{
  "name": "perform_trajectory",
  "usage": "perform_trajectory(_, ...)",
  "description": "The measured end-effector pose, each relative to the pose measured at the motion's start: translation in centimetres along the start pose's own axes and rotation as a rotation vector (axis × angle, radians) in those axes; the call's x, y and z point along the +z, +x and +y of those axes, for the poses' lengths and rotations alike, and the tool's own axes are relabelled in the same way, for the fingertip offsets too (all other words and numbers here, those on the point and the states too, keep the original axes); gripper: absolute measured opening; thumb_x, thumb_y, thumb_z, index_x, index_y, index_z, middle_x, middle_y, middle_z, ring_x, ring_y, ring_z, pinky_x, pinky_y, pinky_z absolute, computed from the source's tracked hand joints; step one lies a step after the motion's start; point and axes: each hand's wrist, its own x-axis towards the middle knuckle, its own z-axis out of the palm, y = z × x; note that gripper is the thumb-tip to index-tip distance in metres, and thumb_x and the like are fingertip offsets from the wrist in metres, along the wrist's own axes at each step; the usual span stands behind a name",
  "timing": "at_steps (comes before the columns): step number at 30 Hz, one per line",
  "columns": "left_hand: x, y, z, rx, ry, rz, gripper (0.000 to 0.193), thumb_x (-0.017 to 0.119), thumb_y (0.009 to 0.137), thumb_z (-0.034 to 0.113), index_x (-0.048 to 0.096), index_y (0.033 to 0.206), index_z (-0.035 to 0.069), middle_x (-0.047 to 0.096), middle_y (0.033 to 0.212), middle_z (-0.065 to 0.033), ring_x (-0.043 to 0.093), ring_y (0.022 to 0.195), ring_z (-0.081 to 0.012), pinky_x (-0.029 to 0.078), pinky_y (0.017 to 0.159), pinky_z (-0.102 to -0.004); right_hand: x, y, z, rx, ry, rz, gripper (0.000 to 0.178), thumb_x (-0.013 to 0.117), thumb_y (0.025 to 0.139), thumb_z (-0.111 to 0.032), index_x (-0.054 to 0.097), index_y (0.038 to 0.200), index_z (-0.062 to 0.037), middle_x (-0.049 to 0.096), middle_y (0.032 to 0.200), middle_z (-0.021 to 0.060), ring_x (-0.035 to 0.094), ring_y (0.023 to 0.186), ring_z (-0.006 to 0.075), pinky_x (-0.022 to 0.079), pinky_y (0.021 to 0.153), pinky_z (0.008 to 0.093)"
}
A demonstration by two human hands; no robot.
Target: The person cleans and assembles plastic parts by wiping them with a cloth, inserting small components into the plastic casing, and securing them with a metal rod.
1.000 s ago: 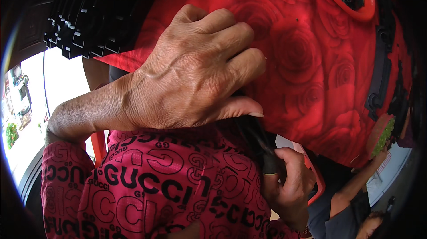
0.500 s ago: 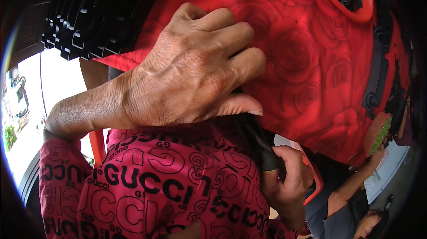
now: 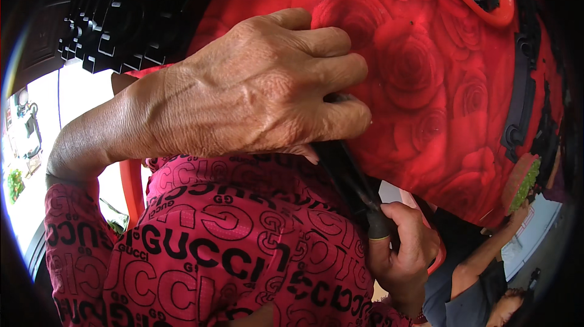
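Observation:
A long, glossy black plastic part [image 3: 344,172] slants over my lap, at the table's near edge. My left hand [image 3: 267,86] is closed over its upper end, fingers curled; what lies under the palm is hidden. At the lower end, my right hand [image 3: 407,248] is closed on the part, its thumb pressing near the tip. One right finger seems to wear a black cover [image 3: 378,223] with a yellowish rim.
A red rose-print cloth [image 3: 413,65] covers the table. Stacked black plastic parts [image 3: 115,17] stand at upper left. A red-rimmed container [image 3: 502,13] holds black pieces at upper right, near a black strip [image 3: 520,96]. Another person's arm [image 3: 486,260] reaches a pink-and-green thing [image 3: 524,184].
My left hand has turned, its thumb drawing back under the palm, so more of the black part shows. My right hand has shifted slightly right, still on the lower end.

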Motion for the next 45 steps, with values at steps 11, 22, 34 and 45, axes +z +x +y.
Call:
perform_trajectory(11, 1.1, -0.1, 0.9, -0.101, -0.014, 0.114, 0.019, 0.078, 0.069, 0.021, 0.064, 0.082, 0.019, 0.050, 0.077, 0.0034, 0.055, 0.070, -0.0146, 0.041, 0.060, -0.0313, -0.3, 0.1, 1.4, -0.056, 0.072, -0.069, 0.028, 0.077, 0.082, 0.000, 0.067, 0.106, 0.0063, 0.070, 0.082, 0.0155, 0.070, 0.062, 0.0267, 0.055, 0.054, 0.0340)
perform_trajectory(22, 1.2, 0.3, 0.6, -0.061, -0.047, 0.106, 0.020, 0.081, 0.071, 0.019, 0.064, 0.081, 0.019, 0.049, 0.077, 0.0046, 0.051, 0.066, -0.0128, 0.039, 0.055, -0.0306, -0.1, 0.1, 2.1, -0.042, 0.207, -0.048, 0.031, 0.072, 0.076, 0.007, 0.066, 0.106, 0.0076, 0.068, 0.081, 0.0158, 0.065, 0.057, 0.0242, 0.053, 0.052, 0.0333)
perform_trajectory(34, 1.4, -0.3, 1.0, -0.022, -0.029, 0.119, 0.022, 0.080, 0.069, 0.018, 0.066, 0.084, 0.020, 0.051, 0.079, 0.0023, 0.054, 0.069, -0.0157, 0.040, 0.058, -0.0320, -0.8, 0.0, 0.8, -0.031, 0.051, -0.066, 0.019, 0.075, 0.086, 0.001, 0.066, 0.102, 0.0014, 0.067, 0.075, 0.0125, 0.066, 0.057, 0.0248, 0.049, 0.051, 0.0333)
perform_trajectory(45, 1.7, -0.3, 1.0, -0.054, -0.012, 0.143, 0.022, 0.082, 0.070, 0.016, 0.064, 0.082, 0.021, 0.050, 0.077, 0.0028, 0.053, 0.067, -0.0146, 0.040, 0.056, -0.0316, -0.6, -0.4, -1.1, -0.117, -0.301, 0.022, 0.033, 0.081, 0.076, -0.003, 0.067, 0.106, 0.0038, 0.062, 0.068, 0.0118, 0.062, 0.054, 0.0243, 0.046, 0.047, 0.0340)
